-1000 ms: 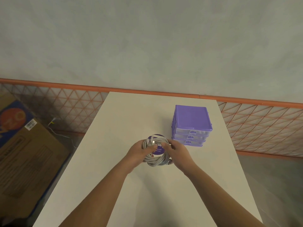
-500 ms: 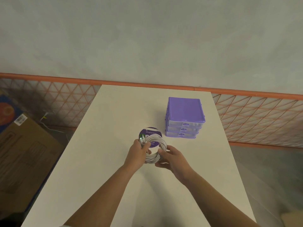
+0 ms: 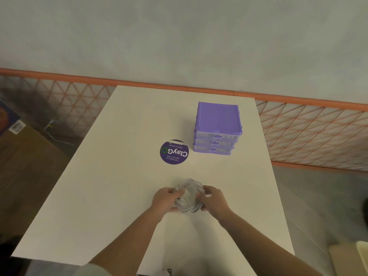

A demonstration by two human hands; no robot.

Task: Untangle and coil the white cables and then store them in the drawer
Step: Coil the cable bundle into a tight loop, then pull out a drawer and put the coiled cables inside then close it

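A white cable coil [image 3: 189, 196], wound into a tight ring, sits between both hands over the white table [image 3: 123, 186]. My left hand [image 3: 166, 199] grips the ring's left side, with a plug end showing by the thumb. My right hand [image 3: 213, 198] grips its right side. The purple drawer unit [image 3: 218, 128] stands at the back right of the table, its three drawers closed, well beyond the coil.
A round purple sticker [image 3: 174, 152] lies flat on the table left of the drawer unit. A cardboard box [image 3: 23, 166] stands on the floor to the left. An orange-railed mesh fence [image 3: 310, 132] runs behind the table.
Both hands have drawn the coil back toward me, off the purple sticker, which now lies uncovered. The coil looks tighter and more compact.
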